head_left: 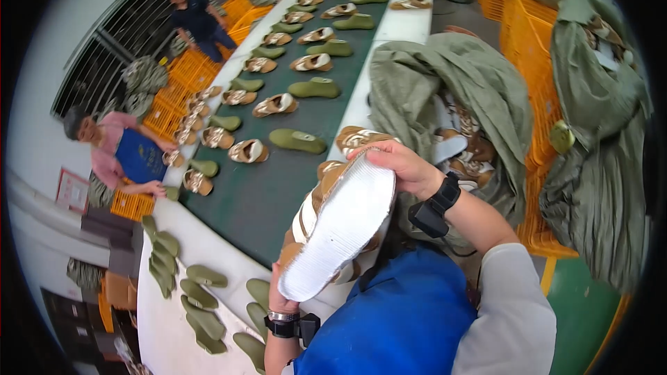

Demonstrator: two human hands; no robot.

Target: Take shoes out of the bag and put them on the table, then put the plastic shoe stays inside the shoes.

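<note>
In front of my chest is a brown-and-white shoe upper (340, 229), tilted with its white ribbed sole side facing me. My right hand (410, 168) grips its upper end, thumb on the white underside. At the lower end my left hand (280, 300) is closed round the edge, its fingers partly hidden. More brown-and-white uppers (358, 140) lie behind and beneath it on the white ledge. Olive-green shoe lasts (200, 294) rest on the white table (167, 326) to the left of my left hand.
A dark green conveyor belt (240, 226) carries rows of uppers and green lasts away from me. An open grey-green sack (486, 80) of uppers stands at my right, beside stacked orange crates (531, 62). A co-worker (125, 146) stands across the belt; another person (198, 21) is farther back.
</note>
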